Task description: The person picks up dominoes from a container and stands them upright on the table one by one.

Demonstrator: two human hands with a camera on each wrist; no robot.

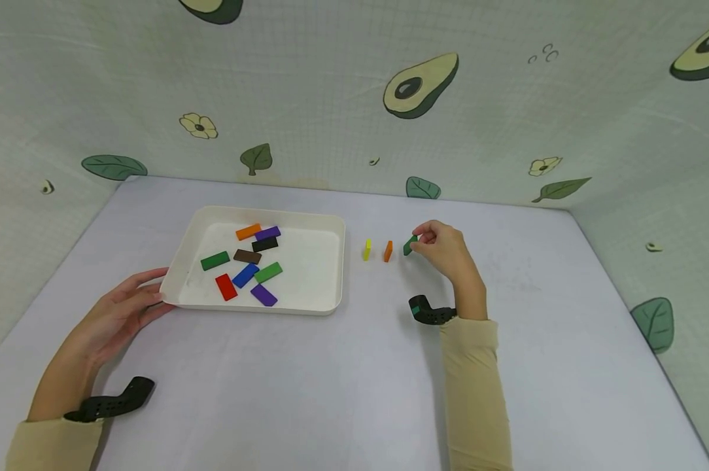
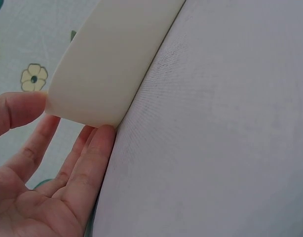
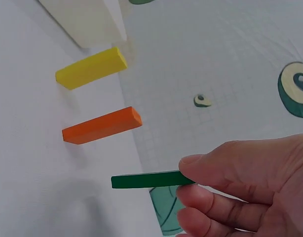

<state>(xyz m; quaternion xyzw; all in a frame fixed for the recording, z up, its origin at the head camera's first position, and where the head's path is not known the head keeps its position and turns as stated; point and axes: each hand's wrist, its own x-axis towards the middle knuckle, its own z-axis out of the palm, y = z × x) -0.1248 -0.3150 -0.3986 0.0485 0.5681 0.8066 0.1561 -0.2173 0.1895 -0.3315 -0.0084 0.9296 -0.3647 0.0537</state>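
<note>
My left hand (image 1: 121, 314) rests its extended fingers and thumb against the left end of a white rectangular tray (image 1: 313, 261); in the left wrist view they touch the tray's outer wall (image 2: 112, 64). To the right of the tray, my right hand (image 1: 447, 254) pinches the upper end of a dark green domino (image 3: 146, 179) between thumb and fingers. It leans slightly, and whether its lower end meets the table I cannot tell. Left of it an orange domino (image 1: 388, 251) and a yellow domino (image 1: 367, 249) stand upright, spaced apart in a row.
Several dominoes lie flat in the tray's left and middle part, among them a red one (image 1: 226, 287), a blue one (image 1: 245, 275) and a black one (image 1: 265, 244). The white table (image 1: 307, 386) ends at a patterned cloth (image 1: 325, 98) behind.
</note>
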